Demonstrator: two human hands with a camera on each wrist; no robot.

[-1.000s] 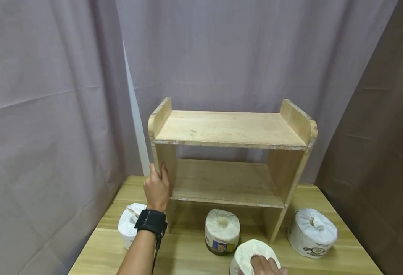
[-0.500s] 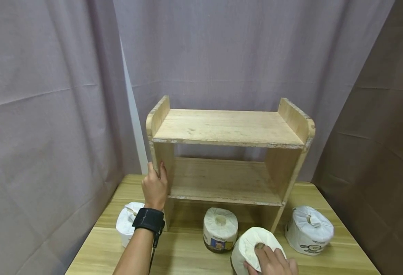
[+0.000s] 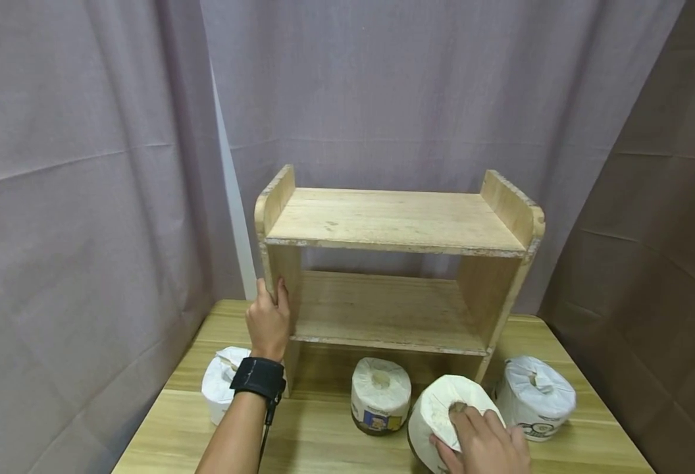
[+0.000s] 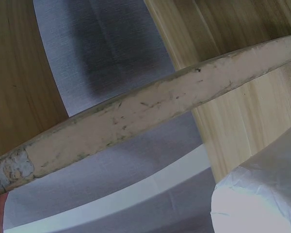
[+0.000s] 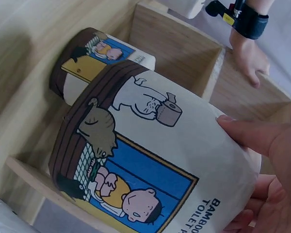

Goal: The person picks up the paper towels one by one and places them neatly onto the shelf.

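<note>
A small wooden shelf (image 3: 395,220) stands on the table. My left hand (image 3: 268,326) grips the front edge of its left side panel, which crosses the left wrist view as a pale worn edge (image 4: 121,116). In front of the shelf's lower right, my right hand (image 3: 489,444) holds a wrapped toilet paper roll (image 3: 433,411) by its top rim, with fingers in the core hole and the thumb outside. The roll tilts. Its cartoon wrapper (image 5: 150,141) fills much of the right wrist view. Whether its base touches the table is hard to tell.
Another cartoon-wrapped roll (image 3: 381,398) stands beneath the lower shelf board (image 3: 389,313). White-wrapped rolls stand at the right (image 3: 537,395) and at the left (image 3: 217,388), the latter partly behind my left forearm. Grey curtains (image 3: 383,85) enclose the wooden table (image 3: 318,434).
The roll in my right hand has moved up and to the right in the head view, now overlapping the right white roll. My left hand keeps its grip on the side panel.
</note>
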